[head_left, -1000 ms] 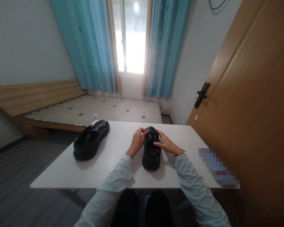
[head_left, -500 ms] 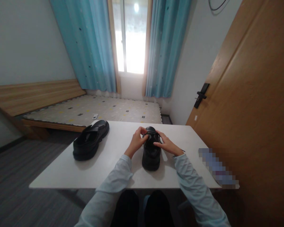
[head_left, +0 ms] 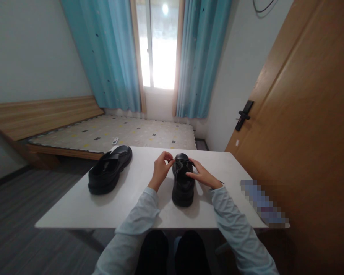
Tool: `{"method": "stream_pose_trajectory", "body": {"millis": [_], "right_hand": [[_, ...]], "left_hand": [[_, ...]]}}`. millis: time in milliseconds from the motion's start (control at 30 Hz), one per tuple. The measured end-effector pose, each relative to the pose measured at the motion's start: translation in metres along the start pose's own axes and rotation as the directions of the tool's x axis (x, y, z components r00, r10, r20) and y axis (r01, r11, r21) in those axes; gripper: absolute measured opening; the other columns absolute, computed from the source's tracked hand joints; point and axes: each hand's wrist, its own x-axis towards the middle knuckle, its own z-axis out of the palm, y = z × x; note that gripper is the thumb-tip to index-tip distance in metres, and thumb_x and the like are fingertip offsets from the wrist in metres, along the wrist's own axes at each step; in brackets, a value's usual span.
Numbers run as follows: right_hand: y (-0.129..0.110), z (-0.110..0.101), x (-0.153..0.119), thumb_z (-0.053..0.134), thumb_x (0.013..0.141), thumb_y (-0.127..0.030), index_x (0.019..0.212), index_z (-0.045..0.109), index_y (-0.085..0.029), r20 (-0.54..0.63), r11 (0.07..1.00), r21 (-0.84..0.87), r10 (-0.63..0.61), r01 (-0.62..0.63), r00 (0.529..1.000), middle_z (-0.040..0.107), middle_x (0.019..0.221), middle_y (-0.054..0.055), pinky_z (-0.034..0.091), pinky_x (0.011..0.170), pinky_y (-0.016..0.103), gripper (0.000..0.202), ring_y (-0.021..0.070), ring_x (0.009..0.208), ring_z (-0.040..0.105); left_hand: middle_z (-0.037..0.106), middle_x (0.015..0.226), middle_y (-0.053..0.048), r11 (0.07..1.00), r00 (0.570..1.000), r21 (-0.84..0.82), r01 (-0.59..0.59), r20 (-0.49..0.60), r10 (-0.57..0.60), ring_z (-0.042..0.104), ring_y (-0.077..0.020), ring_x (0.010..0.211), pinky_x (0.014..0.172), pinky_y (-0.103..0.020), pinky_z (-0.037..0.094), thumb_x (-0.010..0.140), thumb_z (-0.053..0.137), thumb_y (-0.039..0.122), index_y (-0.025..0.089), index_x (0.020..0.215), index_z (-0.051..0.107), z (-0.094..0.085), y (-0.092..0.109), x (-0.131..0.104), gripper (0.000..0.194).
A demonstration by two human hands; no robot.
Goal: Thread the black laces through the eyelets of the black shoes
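Observation:
A black shoe [head_left: 183, 191] stands on the white table [head_left: 143, 214], its heel toward me and its toe pointing away. My left hand [head_left: 161, 168] is just left of the shoe's front, its thumb and fingers pinched on a thin black shoelace [head_left: 173, 159] that runs to the shoe. My right hand [head_left: 202, 173] rests against the shoe's right side, with thumb and fingers around the edge of its opening. Part of a dark lace sticks out beyond my right wrist.
Another black shoe [head_left: 109, 172] sits at the table's left side. A blurred bluish item [head_left: 263, 202] lies along the right edge. Beyond the table is a bed [head_left: 132, 131] with a small white object [head_left: 115, 141]; a wooden door [head_left: 301, 114] is at right.
My left hand has moved left, away from the shoe's opening, drawing the lace out to the side. My right hand has hardly moved.

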Motion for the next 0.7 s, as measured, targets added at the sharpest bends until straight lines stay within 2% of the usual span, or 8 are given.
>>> {"method": "stream_pose_trajectory", "body": {"millis": [133,233,333,467,600,700], "right_hand": [[-0.001,0.0,0.0,0.065,0.072,-0.056,0.137,0.04,-0.025,-0.008,1.0,0.008,-0.005,0.005,1.0,0.042,0.142,0.011,0.024,0.111,0.052,0.077,0.0302,0.132,0.037],[-0.002,-0.001,-0.001,0.065,0.072,-0.056,0.137,0.04,-0.024,-0.005,1.0,0.003,0.003,-0.003,1.0,0.042,0.142,0.011,0.024,0.111,0.051,0.077,0.0301,0.132,0.037],[-0.003,-0.001,-0.001,0.065,0.073,-0.055,0.138,0.039,-0.023,-0.001,1.0,-0.002,0.005,-0.005,1.0,0.041,0.143,0.012,0.023,0.112,0.051,0.077,0.0301,0.133,0.037],[-0.004,-0.001,-0.001,0.063,0.074,-0.056,0.139,0.037,-0.021,0.012,0.999,-0.029,0.024,-0.024,1.0,0.039,0.144,0.013,0.023,0.112,0.051,0.079,0.0304,0.133,0.035],[-0.003,-0.001,-0.001,0.063,0.074,-0.056,0.14,0.036,-0.02,0.016,0.999,-0.044,0.029,-0.028,0.999,0.039,0.144,0.013,0.022,0.112,0.051,0.079,0.0303,0.134,0.035],[-0.002,-0.001,-0.001,0.063,0.075,-0.055,0.14,0.037,-0.021,0.006,0.999,-0.038,0.014,-0.014,1.0,0.04,0.144,0.013,0.023,0.112,0.051,0.078,0.0299,0.133,0.036]], "left_hand": [[0.059,0.077,0.001,0.983,0.993,0.145,-0.11,0.055,0.103,0.056,-0.0125,0.069,0.066,-0.025,0.046,0.074,0.059,0.01,0.019,0.078,0.057,-0.005,0.003,-0.002,0.01],[0.057,0.079,0.0,0.97,0.989,0.195,-0.142,0.079,0.129,0.055,-0.0125,0.069,0.067,-0.025,0.047,0.073,0.057,0.006,0.019,0.079,0.059,-0.007,0.004,-0.004,0.014],[0.056,0.083,-0.001,0.953,0.987,0.257,-0.158,0.068,0.145,0.055,-0.014,0.074,0.073,-0.028,0.047,0.073,0.053,0.002,0.02,0.081,0.061,-0.011,0.003,-0.004,0.021],[0.054,0.088,-0.004,0.92,0.985,0.357,-0.162,0.008,0.171,0.054,-0.0195,0.088,0.082,-0.033,0.046,0.074,0.054,0.004,0.02,0.083,0.062,-0.015,0.0,-0.004,0.02],[0.055,0.091,-0.005,0.937,0.986,0.323,-0.134,-0.053,0.159,0.054,-0.0202,0.091,0.082,-0.033,0.047,0.073,0.05,0.003,0.019,0.084,0.061,-0.016,-0.003,-0.004,0.023],[0.057,0.09,-0.005,0.949,0.985,0.28,-0.144,-0.053,0.165,0.056,-0.0193,0.09,0.082,-0.032,0.047,0.07,0.046,0.0,0.018,0.083,0.06,-0.016,-0.002,-0.004,0.026]]}}
